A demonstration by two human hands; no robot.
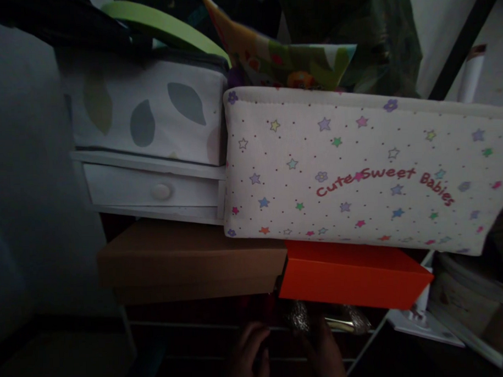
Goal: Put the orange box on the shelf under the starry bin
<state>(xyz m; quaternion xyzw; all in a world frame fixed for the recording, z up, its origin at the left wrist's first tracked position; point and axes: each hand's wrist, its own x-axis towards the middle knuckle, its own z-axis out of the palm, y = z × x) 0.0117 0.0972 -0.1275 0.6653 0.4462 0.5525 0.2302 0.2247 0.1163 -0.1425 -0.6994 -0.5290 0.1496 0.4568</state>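
My left hand [251, 356] is low in the view, in front of the dark rack [190, 326]. Its fingers curve forward and its thumb stands apart, with nothing seen between them. To its right, my right hand [326, 355] reaches up beside a glittery shoe [299, 317]; its thumb and fingers look spread. Whether it touches the shoe is too dark to tell. Another glittery piece with a gold strip [357, 319] lies just right of that hand, under an orange box [349, 276]. A brown box [192, 262] sits above and left of my left hand.
A white fabric bin with stars [358, 163] rests above the orange box and holds a colourful packet [288, 58]. At left are a white drawer [152, 186] and a leaf-patterned box [150, 112]. A round tub [472, 296] stands at right, near a white wall [23, 163] opposite.
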